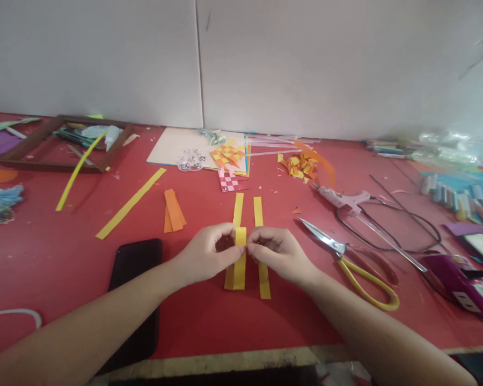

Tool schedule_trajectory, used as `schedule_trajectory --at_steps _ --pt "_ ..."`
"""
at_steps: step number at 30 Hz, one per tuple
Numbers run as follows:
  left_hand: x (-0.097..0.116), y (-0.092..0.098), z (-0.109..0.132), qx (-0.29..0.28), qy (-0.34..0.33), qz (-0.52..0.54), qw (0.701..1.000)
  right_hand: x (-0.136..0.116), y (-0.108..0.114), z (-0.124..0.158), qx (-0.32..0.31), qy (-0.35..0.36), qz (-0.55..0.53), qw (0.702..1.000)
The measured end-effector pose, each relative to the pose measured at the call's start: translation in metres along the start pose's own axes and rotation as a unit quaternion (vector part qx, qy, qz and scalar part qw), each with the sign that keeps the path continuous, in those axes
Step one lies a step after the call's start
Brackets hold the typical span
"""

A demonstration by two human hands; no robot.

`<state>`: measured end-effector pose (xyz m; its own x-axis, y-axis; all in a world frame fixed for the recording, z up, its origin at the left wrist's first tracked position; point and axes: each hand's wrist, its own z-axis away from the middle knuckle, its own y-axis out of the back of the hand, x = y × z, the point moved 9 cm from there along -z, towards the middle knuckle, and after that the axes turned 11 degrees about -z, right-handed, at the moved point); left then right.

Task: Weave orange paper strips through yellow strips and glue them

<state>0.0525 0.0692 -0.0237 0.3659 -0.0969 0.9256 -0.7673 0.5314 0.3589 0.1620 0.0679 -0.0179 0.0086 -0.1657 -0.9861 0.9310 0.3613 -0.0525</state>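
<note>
Held yellow paper strip [240, 268]: one, between your two hands above the desk [193, 327], in front of a second yellow strip [238, 208] lying flat. Handling, by its look: very light, thin, pliable, more prone to creasing or tearing than slipping; best taken by the long edges, lightly, with thumb and fingertip.

Left grip [213, 249]: yours, closed on the strip's upper part, thumb across the near face.

Right grip [282, 252]: yours, thumb and fingertips drawn together just beside the strip's right edge; whether they pinch it, you cannot tell from this view.

Third yellow strip [264, 283]: flat, partly under your right grip.

Adjacent stock: orange paper strips [173, 212], left; scissors [338, 248], right, blades parted.
</note>
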Motion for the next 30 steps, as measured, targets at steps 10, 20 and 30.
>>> schedule_trajectory --at_steps 10,20,30 --pt "-0.001 -0.005 0.001 -0.035 0.029 0.018 0.999 0.005 0.003 0.000 0.007 -0.004 0.020 1.000" --pt "0.005 -0.004 0.001 -0.023 0.001 -0.043 0.999 -0.003 -0.003 0.002 -0.009 0.024 0.066 0.998" --pt "0.008 -0.016 0.002 -0.093 -0.005 0.110 0.990 -0.006 -0.003 0.003 -0.026 0.025 -0.009 0.999"
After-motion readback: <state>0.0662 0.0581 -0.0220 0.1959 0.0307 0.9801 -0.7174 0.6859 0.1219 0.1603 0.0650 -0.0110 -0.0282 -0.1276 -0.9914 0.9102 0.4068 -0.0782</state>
